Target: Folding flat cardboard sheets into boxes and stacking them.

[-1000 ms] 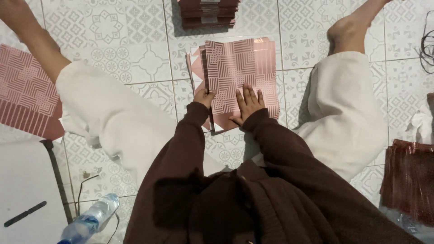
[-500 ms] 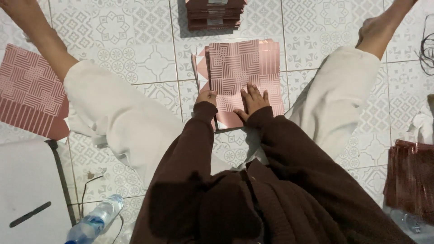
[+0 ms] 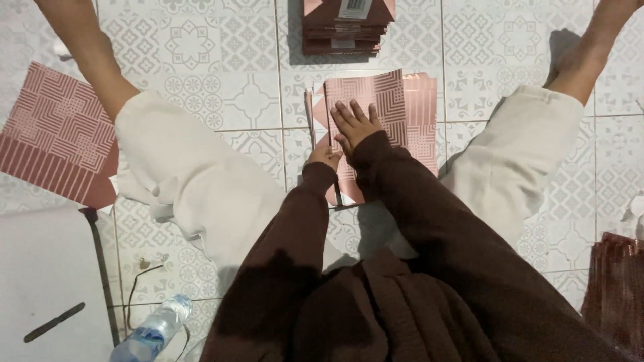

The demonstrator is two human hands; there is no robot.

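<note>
A pink sheet with a geometric line pattern (image 3: 396, 110) lies folded on the tiled floor between my legs. My right hand (image 3: 354, 124) lies flat on its left part, fingers spread and pressing down. My left hand (image 3: 325, 156) rests at the sheet's lower left edge, fingers curled on it; I cannot tell whether it grips the edge. Both arms wear dark brown sleeves.
A stack of folded dark pink pieces (image 3: 345, 25) sits beyond the sheet. A flat patterned pink sheet (image 3: 57, 141) lies at left. A water bottle (image 3: 154, 330) and a white board (image 3: 47, 281) with a dark tool (image 3: 54, 322) are at lower left. Dark reddish sheets (image 3: 617, 288) lie at right.
My right hand slid up and left across the sheet, from its lower middle to its left part. The view shifted, so everything sits lower and to the right.
</note>
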